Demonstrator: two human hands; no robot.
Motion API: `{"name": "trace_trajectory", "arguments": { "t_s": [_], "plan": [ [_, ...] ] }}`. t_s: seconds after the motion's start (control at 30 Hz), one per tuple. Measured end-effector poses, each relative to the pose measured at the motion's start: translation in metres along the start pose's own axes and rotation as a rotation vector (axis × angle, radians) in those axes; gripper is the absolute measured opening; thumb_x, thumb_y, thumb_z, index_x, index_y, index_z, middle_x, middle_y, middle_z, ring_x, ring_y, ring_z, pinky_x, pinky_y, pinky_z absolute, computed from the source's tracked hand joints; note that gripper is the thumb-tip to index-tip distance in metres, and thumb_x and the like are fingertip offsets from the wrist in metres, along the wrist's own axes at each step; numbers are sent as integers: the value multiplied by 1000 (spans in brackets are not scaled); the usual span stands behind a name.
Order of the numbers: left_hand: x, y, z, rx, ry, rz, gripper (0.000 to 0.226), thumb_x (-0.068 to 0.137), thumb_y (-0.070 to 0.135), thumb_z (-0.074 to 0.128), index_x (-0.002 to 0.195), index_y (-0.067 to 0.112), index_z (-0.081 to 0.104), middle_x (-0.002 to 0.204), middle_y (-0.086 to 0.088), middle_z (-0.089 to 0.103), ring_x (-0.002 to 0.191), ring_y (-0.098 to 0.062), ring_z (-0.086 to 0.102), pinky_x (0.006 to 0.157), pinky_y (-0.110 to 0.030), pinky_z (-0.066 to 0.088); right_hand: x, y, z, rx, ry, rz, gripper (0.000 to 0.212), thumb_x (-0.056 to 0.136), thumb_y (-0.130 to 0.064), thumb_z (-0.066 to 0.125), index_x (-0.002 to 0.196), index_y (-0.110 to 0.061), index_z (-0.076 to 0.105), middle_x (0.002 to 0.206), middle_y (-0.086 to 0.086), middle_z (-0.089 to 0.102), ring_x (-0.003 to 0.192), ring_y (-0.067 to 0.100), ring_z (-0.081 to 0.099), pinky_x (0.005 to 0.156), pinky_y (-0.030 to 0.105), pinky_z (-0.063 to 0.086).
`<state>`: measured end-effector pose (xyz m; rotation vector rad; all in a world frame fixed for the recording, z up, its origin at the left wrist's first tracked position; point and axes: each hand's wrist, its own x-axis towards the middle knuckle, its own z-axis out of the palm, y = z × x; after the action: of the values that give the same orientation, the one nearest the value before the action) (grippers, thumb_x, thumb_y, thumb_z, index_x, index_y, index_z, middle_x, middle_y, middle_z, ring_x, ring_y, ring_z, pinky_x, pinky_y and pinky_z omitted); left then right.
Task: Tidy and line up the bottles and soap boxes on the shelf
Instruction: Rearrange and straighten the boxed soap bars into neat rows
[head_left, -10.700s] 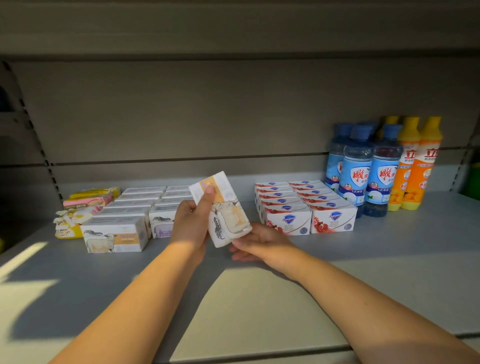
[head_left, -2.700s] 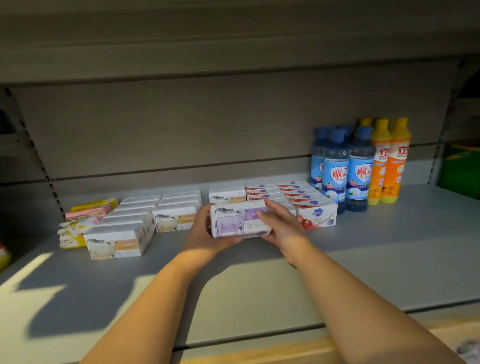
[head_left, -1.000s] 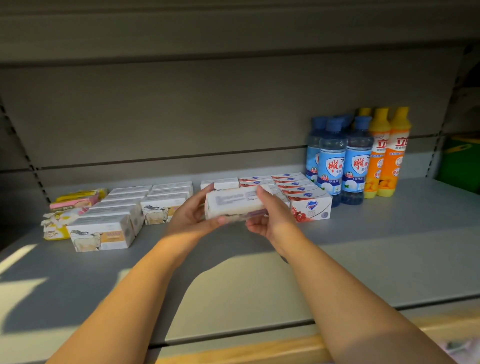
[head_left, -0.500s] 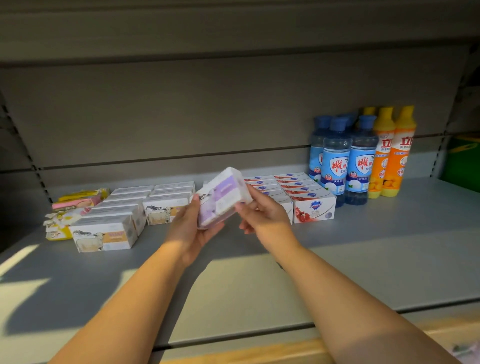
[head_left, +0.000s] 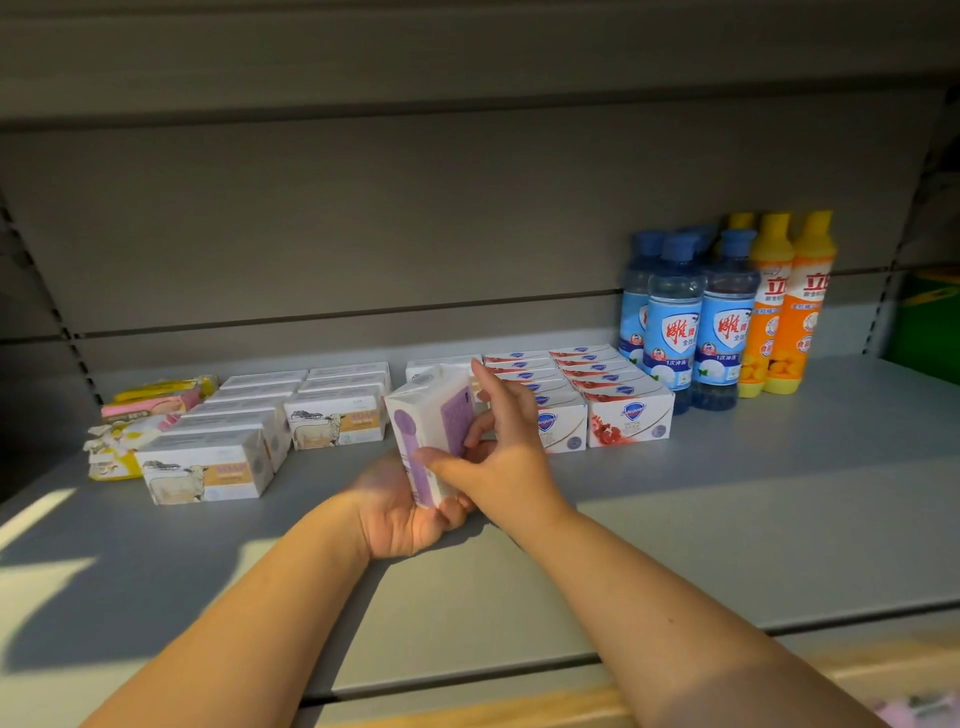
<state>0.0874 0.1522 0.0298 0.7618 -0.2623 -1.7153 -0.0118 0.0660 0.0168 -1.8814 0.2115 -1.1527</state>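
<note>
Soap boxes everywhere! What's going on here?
A person is tidying a shelf. Their left hand cups a purple box from below, tipped up on end, while the right hand pinches its side. It isn't in a row yet. Sheep boxes sit in rows on the left and red boxes on the right. Past those, blue bottles and orange bottles stand upright.

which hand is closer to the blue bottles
Right. The right hand holds the purple soap box on the side facing the blue bottles; the left hand cups the box from below, farther left.
</note>
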Motion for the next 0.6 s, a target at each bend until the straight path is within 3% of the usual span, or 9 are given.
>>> {"name": "trace_trajectory", "arguments": {
  "t_s": [0.1,0.17,0.27,0.37,0.47,0.53,0.6],
  "plan": [
    [4,4,0,127,274,302,37,86,35,47,92,6,69,77,-9,67,50,-18,61,39,-21,50,2,1,-6,39,-91,80,94,66,-19,84,140,-39,29,131,-7,32,92,-1,52,85,21,52],
    [4,8,-4,170,436,528,33,95,39,46,93,13,66,76,-3,67,50,-11,60,41,-18,50,4,4,-11,43,-125,86,94,67,-21,83,141,-36,28,134,-10,37,103,-1,53,90,24,50],
    [0,12,-3,401,622,755,33,96,41,49,100,12,65,87,-5,72,68,-16,67,54,-25,54,6,11,-16,1,-148,96,93,65,-22,84,140,-36,30,131,-17,38,116,0,46,96,20,44],
    [-4,12,-1,555,806,1012,24,91,35,59,91,11,63,87,-9,72,73,-22,69,52,-29,56,10,18,-13,-53,-118,97,74,60,-16,84,120,-35,44,121,-11,54,110,7,54,94,27,48],
    [-8,7,4,705,761,1236,9,87,21,67,95,21,63,90,0,71,81,-21,69,55,-24,55,12,19,-14,-72,-52,135,66,55,-23,87,101,-42,44,106,-14,60,94,0,59,79,16,49],
    [-10,1,7,830,623,1306,34,77,13,76,104,30,63,99,7,71,92,-15,68,67,-22,55,13,24,-17,-93,-23,157,65,54,-26,88,99,-40,43,98,-21,58,86,-4,58,72,3,43],
    [-13,-7,13,952,515,1323,54,64,14,79,108,38,60,102,19,69,96,-2,65,75,-14,50,14,23,-16,-102,4,199,62,57,-28,85,99,-41,41,92,-25,56,85,-2,57,70,2,40]
  ]
}}
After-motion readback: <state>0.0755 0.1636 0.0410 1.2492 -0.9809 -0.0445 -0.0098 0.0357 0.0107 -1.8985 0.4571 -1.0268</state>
